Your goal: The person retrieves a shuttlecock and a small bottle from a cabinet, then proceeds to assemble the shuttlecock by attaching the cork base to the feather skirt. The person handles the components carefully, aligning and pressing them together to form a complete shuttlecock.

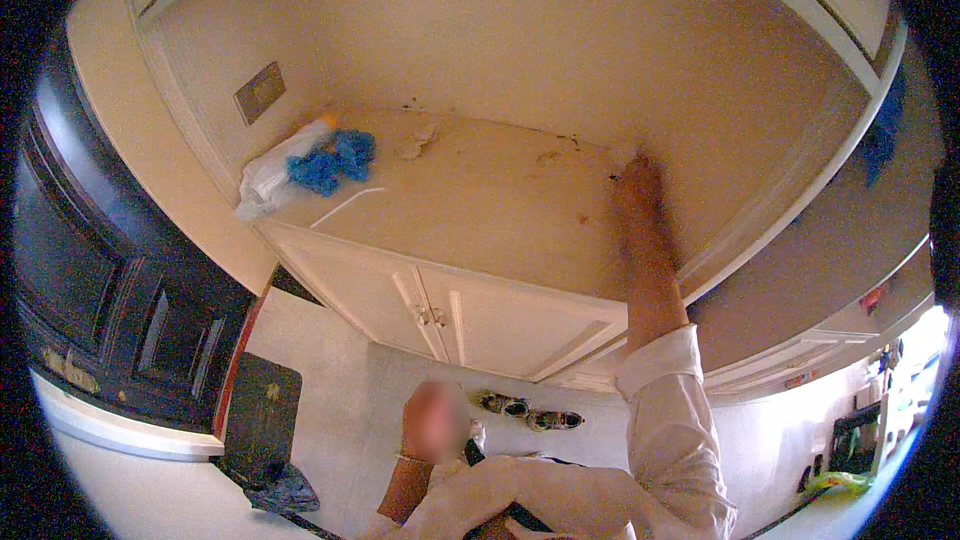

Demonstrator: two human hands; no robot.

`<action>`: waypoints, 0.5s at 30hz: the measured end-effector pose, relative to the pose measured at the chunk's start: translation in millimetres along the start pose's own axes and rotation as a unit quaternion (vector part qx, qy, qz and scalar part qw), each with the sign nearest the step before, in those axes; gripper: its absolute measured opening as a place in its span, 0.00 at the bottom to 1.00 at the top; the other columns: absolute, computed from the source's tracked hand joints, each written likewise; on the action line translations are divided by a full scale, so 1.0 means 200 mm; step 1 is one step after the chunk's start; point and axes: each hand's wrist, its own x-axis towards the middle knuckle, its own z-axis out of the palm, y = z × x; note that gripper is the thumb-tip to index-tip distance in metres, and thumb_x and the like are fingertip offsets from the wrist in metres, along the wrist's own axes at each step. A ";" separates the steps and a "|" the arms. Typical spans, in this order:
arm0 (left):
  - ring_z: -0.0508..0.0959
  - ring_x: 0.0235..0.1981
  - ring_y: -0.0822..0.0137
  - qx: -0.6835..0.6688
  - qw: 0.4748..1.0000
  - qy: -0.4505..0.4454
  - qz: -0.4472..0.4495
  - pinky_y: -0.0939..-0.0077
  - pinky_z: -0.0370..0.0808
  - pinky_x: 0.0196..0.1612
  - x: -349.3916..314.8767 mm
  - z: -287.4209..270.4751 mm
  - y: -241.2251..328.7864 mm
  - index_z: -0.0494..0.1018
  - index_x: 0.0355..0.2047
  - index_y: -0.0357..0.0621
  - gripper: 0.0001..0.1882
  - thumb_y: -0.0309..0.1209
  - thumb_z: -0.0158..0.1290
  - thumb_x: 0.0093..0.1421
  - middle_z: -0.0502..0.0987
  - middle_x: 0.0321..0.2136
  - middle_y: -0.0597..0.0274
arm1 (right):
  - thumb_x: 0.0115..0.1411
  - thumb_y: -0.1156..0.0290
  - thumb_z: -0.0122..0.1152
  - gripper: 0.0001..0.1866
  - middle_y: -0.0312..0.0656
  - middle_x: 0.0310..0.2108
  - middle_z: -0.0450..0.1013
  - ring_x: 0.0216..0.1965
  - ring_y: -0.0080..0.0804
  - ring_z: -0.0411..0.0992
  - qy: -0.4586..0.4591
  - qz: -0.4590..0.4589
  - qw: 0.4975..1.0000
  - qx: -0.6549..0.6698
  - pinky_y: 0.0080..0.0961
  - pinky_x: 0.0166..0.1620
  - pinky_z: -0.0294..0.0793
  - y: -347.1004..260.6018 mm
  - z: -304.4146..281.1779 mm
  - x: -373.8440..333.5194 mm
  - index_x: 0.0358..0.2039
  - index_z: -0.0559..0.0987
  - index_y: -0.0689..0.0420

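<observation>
My right arm stretches over a pale cabinet top (pixel 470 210) inside a recess. At its far right corner, my right hand (pixel 640 185) is close to the back wall; motion blur hides its fingers and anything under them. Low in front of my body is my left hand (pixel 432 422), smeared, so its grip does not show. Crumpled blue material (pixel 335 161) lies at the left end of the top, against a white plastic bag (pixel 275 177) with a bit of orange at its far end. Near them rests a thin white strip (pixel 350 205). Dark bits (pixel 575 142) and stains dot the back edge.
Cabinet doors with small knobs (pixel 430 316) are below the top. A wall plate (pixel 259 92) is on the left side wall. Shoes (pixel 530 412) show on the floor below. A dark panelled door (pixel 120 290) and a dark mat (pixel 262 410) are to the left.
</observation>
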 end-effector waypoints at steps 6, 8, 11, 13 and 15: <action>0.68 0.25 0.53 -0.088 0.994 0.017 -0.057 0.61 0.65 0.25 -0.16 0.13 -0.12 0.66 0.20 0.43 0.09 0.35 0.49 0.45 0.68 0.19 0.54 | 0.51 0.70 0.57 0.20 0.39 0.33 0.70 0.36 0.27 0.69 -0.126 -0.022 0.952 0.280 0.22 0.40 0.69 -0.27 -0.28 -0.12 0.44 0.66 0.58; 0.68 0.25 0.53 -0.061 0.997 0.022 -0.049 0.62 0.65 0.26 -0.17 0.13 -0.06 0.66 0.21 0.42 0.10 0.36 0.48 0.45 0.68 0.20 0.54 | 0.51 0.70 0.58 0.20 0.39 0.34 0.71 0.37 0.27 0.69 -0.246 -0.024 0.894 0.375 0.22 0.41 0.69 -0.41 -0.42 -0.27 0.45 0.66 0.58; 0.69 0.26 0.53 -0.031 0.999 0.025 -0.003 0.65 0.66 0.28 -0.08 0.11 0.07 0.67 0.23 0.41 0.10 0.35 0.48 0.45 0.69 0.20 0.54 | 0.50 0.73 0.59 0.20 0.37 0.34 0.70 0.38 0.26 0.68 -0.148 -0.068 0.937 0.311 0.21 0.42 0.69 -0.45 -0.47 -0.50 0.44 0.66 0.57; 0.69 0.25 0.57 -0.081 0.995 -0.002 -0.061 0.68 0.67 0.28 -0.11 0.12 0.11 0.67 0.24 0.41 0.09 0.34 0.49 0.46 0.69 0.20 0.56 | 0.49 0.77 0.59 0.20 0.36 0.33 0.70 0.38 0.24 0.68 -0.109 -0.209 0.903 0.359 0.20 0.43 0.69 -0.43 -0.54 -0.69 0.43 0.67 0.57; 0.69 0.22 0.63 -0.217 0.957 -0.035 -0.192 0.72 0.66 0.26 -0.15 0.16 0.10 0.68 0.24 0.42 0.08 0.33 0.50 0.48 0.68 0.18 0.61 | 0.48 0.79 0.60 0.21 0.36 0.34 0.70 0.39 0.24 0.67 -0.154 -0.182 0.885 0.400 0.21 0.44 0.68 -0.45 -0.61 -0.84 0.43 0.67 0.58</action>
